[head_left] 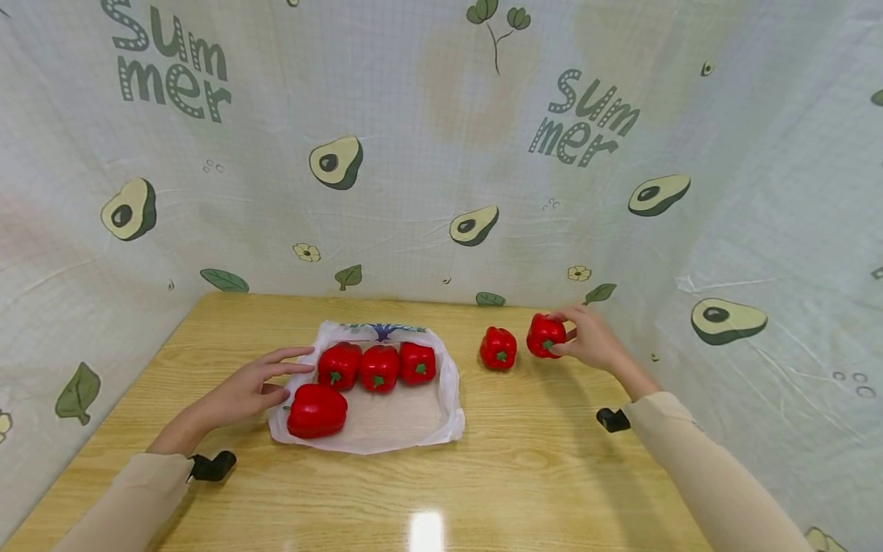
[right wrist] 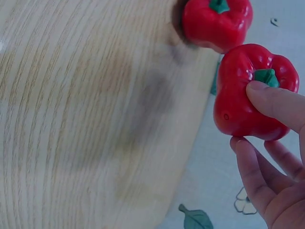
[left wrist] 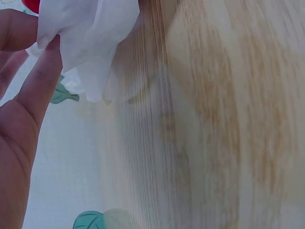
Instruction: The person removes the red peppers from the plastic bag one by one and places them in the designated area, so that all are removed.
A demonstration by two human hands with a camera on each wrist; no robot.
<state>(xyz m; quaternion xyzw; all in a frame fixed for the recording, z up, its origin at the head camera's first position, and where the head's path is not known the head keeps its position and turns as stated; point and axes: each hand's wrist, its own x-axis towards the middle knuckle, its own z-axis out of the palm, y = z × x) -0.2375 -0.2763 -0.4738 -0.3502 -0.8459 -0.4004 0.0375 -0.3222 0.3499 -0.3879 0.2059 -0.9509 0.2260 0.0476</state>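
My right hand [head_left: 586, 337] holds a red bell pepper [head_left: 545, 335] between thumb and fingertips; in the right wrist view the thumb lies beside the green stem of this pepper [right wrist: 238, 105]. Just left of it, another red bell pepper [head_left: 498, 349] sits on the table. At the left rim of a shallow container lined with white paper [head_left: 451, 391], my left hand [head_left: 237, 392] has its fingers spread. Its fingertips touch the white liner [left wrist: 90, 33] in the left wrist view. Inside are a row of three bell peppers [head_left: 379, 369] along the back and a larger bell pepper [head_left: 317, 412] at front left.
The wooden table [head_left: 386, 498] ends at the back against a hanging cloth [head_left: 407, 169] printed with avocados and leaves. More cloth closes off both sides. A black wrist mount [head_left: 212, 465] sticks out from the left sleeve, another mount [head_left: 612, 419] from the right.
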